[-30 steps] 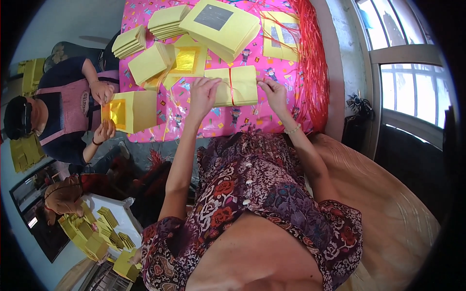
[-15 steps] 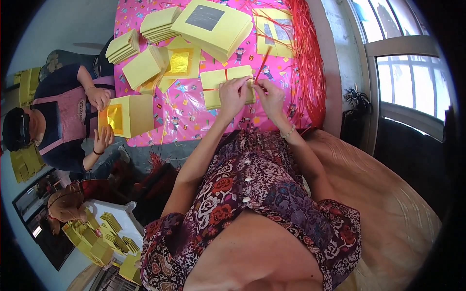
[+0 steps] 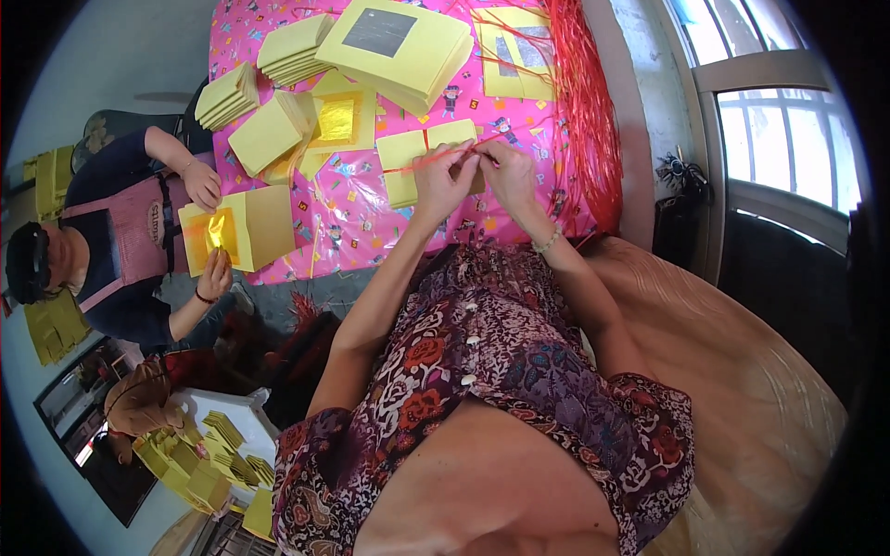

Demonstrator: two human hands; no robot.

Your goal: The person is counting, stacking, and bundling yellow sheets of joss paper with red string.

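A stack of yellow paper (image 3: 401, 150) lies in front of me on the table, bound crosswise with red plastic string (image 3: 425, 139). Over its right side, my left hand (image 3: 444, 180) is closed, thumb and fingertips pinching the string. Close beside it, my right hand (image 3: 510, 176) also pinches string, fingertips nearly meeting those of the left. A loose length of string runs across the fingertips of both. My fingers hide the spot where the strings meet.
Yellow paper stacks (image 3: 394, 54) and gold-foiled sheets (image 3: 336, 120) cover the pink tablecloth's far left. Red strings (image 3: 586, 111) hang along its right edge. A person (image 3: 120, 232) at left handles foiled yellow paper (image 3: 269, 222). Behind, another table (image 3: 199, 400) holds yellow paper.
My right hand has brought the upright string end down leftward across my left fingertips. The co-worker's lower hand has moved onto the foil sheet.
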